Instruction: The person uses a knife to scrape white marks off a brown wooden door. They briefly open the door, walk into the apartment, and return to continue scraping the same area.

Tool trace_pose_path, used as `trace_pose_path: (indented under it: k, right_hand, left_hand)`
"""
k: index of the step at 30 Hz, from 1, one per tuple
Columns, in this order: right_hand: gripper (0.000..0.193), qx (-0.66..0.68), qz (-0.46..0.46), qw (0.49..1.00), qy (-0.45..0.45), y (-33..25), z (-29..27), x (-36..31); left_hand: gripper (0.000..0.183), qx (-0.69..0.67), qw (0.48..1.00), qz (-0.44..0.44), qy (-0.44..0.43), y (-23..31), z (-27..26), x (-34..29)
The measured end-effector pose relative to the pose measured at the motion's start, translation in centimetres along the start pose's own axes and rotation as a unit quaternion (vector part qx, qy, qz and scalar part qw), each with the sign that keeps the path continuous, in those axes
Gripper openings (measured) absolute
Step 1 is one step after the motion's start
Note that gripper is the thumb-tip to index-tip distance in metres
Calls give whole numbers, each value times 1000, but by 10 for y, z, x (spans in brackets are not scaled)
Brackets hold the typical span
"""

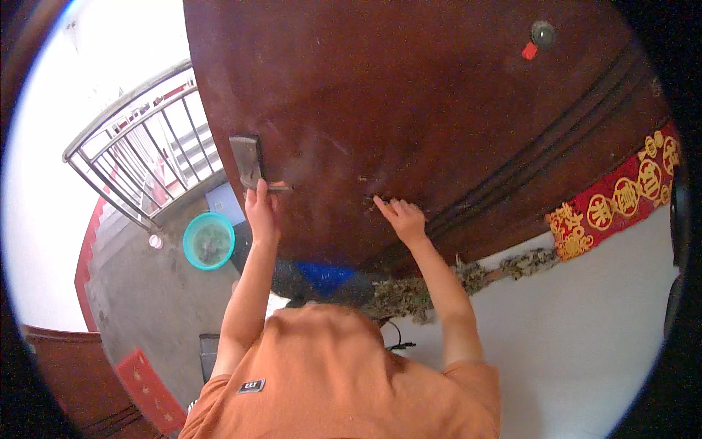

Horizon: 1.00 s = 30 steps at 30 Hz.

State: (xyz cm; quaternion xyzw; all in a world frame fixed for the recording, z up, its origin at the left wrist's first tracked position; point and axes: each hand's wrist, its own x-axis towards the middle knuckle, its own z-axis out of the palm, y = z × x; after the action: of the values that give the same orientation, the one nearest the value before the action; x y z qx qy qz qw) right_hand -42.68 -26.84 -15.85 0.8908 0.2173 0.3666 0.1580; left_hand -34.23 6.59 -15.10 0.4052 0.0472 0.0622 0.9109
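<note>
A large dark brown door (351,88) stands in front of me. Near its left edge is a dark grey metal door handle (247,157), a tall plate with a short copper-coloured lever at its lower end. My left hand (263,212) is at that lower end, its fingers closed on the base of the lever. Further right, my right hand (402,219) is against the door with its fingers bent together. A small dark bit shows at its fingertips, too small to name. Just above it is a small pale mark (363,178) on the door surface.
A turquoise basin (187,245) stands on the grey floor (139,293) at the left, before a metal railing (150,139) and stairs. A red-and-gold banner (614,194) lies along the right edge. A round knob (542,34) with a red tag is at the upper right.
</note>
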Motion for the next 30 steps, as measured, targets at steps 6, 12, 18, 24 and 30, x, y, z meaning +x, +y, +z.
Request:
trace_pose_path:
  k: [6, 12, 18, 24, 30]
  right_hand:
    - [63, -5, 26, 1000, 16, -11, 3, -3]
    - [62, 3, 34, 999, 22, -3, -5, 5]
    - [63, 5, 22, 999, 40, -2, -10, 14]
    - [59, 22, -8, 1000, -10, -6, 4, 2]
    - [68, 44, -43, 998, -33, -11, 6, 3]
  left_hand:
    - [17, 14, 1000, 1, 7, 1, -2, -1]
    - [18, 3, 1000, 13, 0, 0, -5, 1]
    - [20, 29, 999, 19, -2, 2, -5, 3]
    - [20, 22, 1000, 18, 9, -2, -1, 4]
    - [21, 36, 999, 10, -11, -2, -8, 1]
